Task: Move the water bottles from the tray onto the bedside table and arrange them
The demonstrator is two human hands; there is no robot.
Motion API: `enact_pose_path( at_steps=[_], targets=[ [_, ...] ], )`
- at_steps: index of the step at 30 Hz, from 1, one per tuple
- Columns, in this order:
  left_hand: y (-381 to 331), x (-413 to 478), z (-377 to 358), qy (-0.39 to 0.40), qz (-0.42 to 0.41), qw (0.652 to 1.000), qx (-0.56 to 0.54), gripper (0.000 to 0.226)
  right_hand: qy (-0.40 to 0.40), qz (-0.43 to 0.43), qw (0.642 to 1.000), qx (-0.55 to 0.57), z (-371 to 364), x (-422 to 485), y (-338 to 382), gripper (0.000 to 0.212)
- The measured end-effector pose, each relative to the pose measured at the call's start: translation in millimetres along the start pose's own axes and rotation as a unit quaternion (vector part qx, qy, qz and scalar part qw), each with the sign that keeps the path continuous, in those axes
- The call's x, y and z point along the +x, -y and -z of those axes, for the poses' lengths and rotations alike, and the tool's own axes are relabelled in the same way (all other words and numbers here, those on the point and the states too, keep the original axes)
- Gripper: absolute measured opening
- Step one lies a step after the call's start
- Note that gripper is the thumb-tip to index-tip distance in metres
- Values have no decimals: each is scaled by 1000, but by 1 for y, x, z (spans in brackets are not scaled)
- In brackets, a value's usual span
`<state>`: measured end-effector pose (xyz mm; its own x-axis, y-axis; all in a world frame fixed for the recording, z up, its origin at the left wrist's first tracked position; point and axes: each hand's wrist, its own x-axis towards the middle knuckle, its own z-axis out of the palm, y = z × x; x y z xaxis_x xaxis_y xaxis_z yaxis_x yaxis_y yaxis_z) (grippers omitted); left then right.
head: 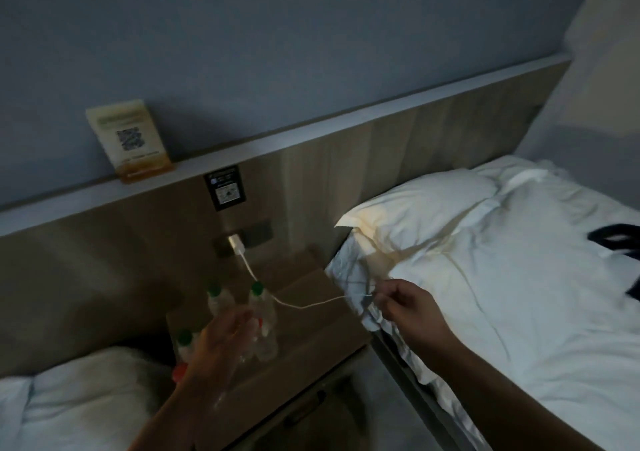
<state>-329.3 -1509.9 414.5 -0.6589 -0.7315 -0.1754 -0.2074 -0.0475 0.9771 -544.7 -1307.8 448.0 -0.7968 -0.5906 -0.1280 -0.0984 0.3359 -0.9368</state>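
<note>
Right grip (403, 300) pinches white cable (301, 307); left grip (225, 336) spread, blurred, over bottles (266, 312).

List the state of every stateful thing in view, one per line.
charger: plugged in
cable: slack, free end pinched by right hand
left hand: fingers straight, blurred, in front of the bottles
bottles: upright on bedside table, green caps on
QR sign: standing upright
pillow: creased

The blurred left hand (221, 341) partly hides the water bottles (266, 333); its grip is unclear.
</note>
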Motion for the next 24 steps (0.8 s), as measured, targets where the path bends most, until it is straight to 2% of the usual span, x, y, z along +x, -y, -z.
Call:
enact_pose_path(
  at_steps=[2, 3, 6, 7, 11, 14, 18, 22, 24],
  targets=[
    [-10, -8, -26, 19, -10, 999, 31, 13, -20, 3, 999, 31, 25, -16, -6, 8],
    [-13, -11, -38, 29, -11, 999, 40, 11, -32, 0, 998, 46, 38, -26, -8, 8],
    [-25, -21, -78, 59, -5, 998, 36, 34, -51, -16, 996, 70, 78, -56, -21, 5],
    [-27, -23, -92, 67, -12, 997, 35, 35, -60, -23, 996, 69, 91, -66, -27, 4],
    [-41, -35, -150, 136, -35, 989, 42, 31, -122, -59, 986, 102, 142, -102, -51, 6],
    [-53, -45, -186, 201, -49, 976, 61, 40, -163, -73, 978, 108, 171, -130, -59, 5],
    [-71, -45, -227, 257, -58, 962, 66, 18, -220, -90, 964, 117, 202, -160, -62, 4],
    [-84, -29, -259, 321, -51, 943, 65, 37, -291, -97, 943, 126, 222, -181, -61, 5],
    [-88, -20, -273, 348, -57, 934, 63, 30, -327, -105, 930, 127, 224, -190, -61, 6]
  ],
)
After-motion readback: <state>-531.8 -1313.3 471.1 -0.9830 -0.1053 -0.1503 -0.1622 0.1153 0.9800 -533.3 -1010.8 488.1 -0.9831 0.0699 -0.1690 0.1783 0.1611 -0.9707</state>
